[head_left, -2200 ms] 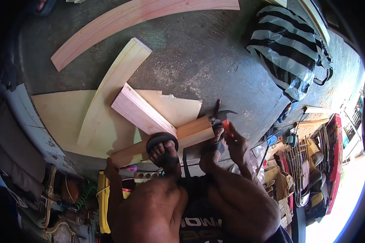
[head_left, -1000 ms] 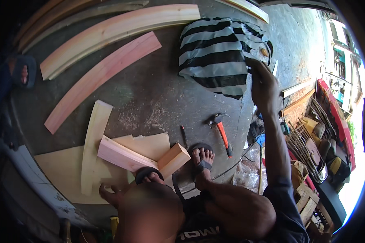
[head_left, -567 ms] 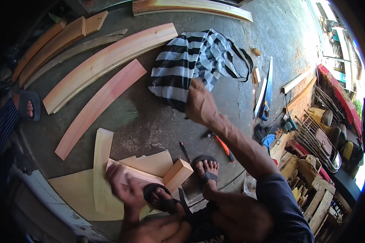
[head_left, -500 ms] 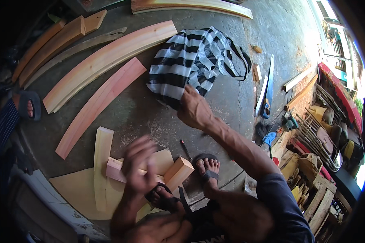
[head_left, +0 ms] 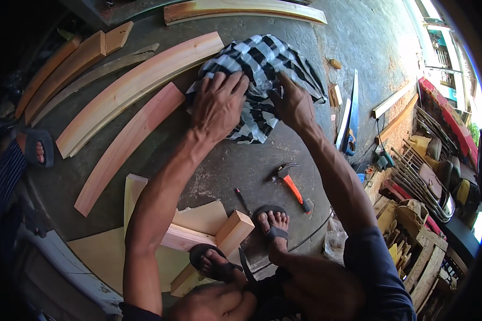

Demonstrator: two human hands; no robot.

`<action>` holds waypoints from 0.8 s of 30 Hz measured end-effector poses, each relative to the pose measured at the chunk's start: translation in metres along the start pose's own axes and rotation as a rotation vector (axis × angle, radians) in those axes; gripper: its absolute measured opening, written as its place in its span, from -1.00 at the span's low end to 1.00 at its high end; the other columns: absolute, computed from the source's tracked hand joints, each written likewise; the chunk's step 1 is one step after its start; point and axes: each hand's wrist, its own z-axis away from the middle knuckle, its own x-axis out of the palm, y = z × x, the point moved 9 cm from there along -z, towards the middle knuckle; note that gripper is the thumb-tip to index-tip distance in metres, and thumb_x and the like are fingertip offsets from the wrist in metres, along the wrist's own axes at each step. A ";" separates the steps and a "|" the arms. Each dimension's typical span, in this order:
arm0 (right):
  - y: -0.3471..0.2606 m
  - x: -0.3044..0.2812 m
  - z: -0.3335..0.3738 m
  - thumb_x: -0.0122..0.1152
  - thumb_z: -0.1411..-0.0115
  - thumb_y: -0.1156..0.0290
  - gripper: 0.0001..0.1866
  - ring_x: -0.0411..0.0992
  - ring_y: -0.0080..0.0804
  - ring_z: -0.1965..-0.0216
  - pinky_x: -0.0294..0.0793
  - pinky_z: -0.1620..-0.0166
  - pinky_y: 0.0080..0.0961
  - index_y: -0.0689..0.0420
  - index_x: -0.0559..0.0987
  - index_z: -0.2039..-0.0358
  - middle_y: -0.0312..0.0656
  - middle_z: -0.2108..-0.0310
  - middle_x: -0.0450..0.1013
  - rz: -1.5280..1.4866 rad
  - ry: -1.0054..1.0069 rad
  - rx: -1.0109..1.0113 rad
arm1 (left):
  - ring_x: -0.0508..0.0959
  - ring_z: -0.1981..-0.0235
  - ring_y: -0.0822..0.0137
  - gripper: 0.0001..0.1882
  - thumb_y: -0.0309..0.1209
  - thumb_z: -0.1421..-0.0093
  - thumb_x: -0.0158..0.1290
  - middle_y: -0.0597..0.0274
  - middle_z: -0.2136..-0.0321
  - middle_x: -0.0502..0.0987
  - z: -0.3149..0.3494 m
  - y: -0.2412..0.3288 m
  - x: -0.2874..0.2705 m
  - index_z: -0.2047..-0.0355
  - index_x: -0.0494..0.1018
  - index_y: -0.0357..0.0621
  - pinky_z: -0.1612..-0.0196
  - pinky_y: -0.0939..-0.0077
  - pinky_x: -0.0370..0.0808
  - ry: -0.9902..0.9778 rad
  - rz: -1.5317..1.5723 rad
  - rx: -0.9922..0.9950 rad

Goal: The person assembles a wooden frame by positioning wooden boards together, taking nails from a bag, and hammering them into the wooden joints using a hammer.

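A crumpled black-and-white checked and striped plastic bag (head_left: 262, 51) lies on the concrete floor in front of me. My left hand (head_left: 218, 104) grips its near left part with curled fingers. On the bag's right side, my right hand (head_left: 296, 104) is closed on the plastic, thumb and index finger toward its middle. What the bag contains cannot be seen. Nearer to me, a claw hammer (head_left: 292, 184) with an orange and black handle rests on the floor, and a thin dark pencil-like stick (head_left: 243, 200) lies left of it.
Curved wooden pieces (head_left: 139, 91) lie at the left, with another curved board (head_left: 246, 12) at the far side. Joined wooden blocks (head_left: 233, 230) sit by my feet. A handsaw (head_left: 353, 115) lies right; stacked scrap wood (head_left: 423, 251) stands beyond. Another person's sandalled foot (head_left: 39, 150) is at left.
My left hand has reached forward from near my knees onto the bag. My right hand has moved right along the bag, which is now spread differently. The hammer has come into view.
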 end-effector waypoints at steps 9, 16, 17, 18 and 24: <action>-0.044 0.018 -0.003 0.29 -0.17 0.38 -0.87 0.57 -0.07 0.37 0.58 0.32 -0.18 0.16 0.61 0.33 -0.12 0.32 0.54 -0.131 -0.077 -0.314 | 0.31 -0.13 -0.01 -0.35 -0.24 -0.11 0.22 0.22 -0.28 0.35 -0.025 -0.037 0.017 -0.20 0.31 -0.05 -0.16 -0.01 0.27 -0.173 -0.106 -0.134; -0.083 0.030 0.042 0.22 -0.22 0.47 -0.86 0.57 -0.29 0.44 0.59 0.34 -0.28 0.18 0.66 0.24 -0.13 0.37 0.56 -0.235 -0.210 -0.522 | 0.29 -0.16 -0.02 -0.33 -0.50 -0.12 0.04 0.13 -0.22 0.36 -0.013 -0.007 -0.008 -0.27 0.34 0.24 -0.21 -0.03 0.21 -0.025 -0.111 0.062; -0.074 0.029 0.037 0.19 -0.21 0.50 -0.84 0.59 -0.30 0.41 0.59 0.32 -0.31 0.19 0.66 0.21 -0.10 0.35 0.59 -0.305 -0.221 -0.425 | 0.28 -0.17 -0.01 -0.39 -0.55 -0.15 -0.04 0.11 -0.24 0.34 -0.011 -0.005 -0.009 -0.18 0.48 0.34 -0.21 -0.02 0.21 -0.015 -0.075 0.075; -0.065 0.029 0.032 0.16 -0.20 0.52 -0.81 0.61 -0.31 0.39 0.60 0.29 -0.34 0.19 0.65 0.18 -0.08 0.32 0.61 -0.375 -0.232 -0.327 | 0.28 -0.17 -0.01 -0.39 -0.55 -0.15 -0.04 0.11 -0.24 0.34 -0.009 -0.009 -0.009 -0.18 0.48 0.34 -0.21 -0.02 0.21 -0.016 -0.082 0.073; 0.021 0.002 -0.033 0.03 -0.31 0.39 -0.71 0.63 -0.17 0.41 0.57 0.34 -0.29 0.08 0.64 0.04 0.02 0.38 0.61 -0.090 -0.018 0.056 | 0.28 -0.19 -0.06 -0.57 -0.54 -0.13 -0.03 0.05 -0.24 0.33 -0.003 -0.032 0.003 0.04 0.62 0.15 -0.21 -0.06 0.22 -0.119 -0.139 -0.110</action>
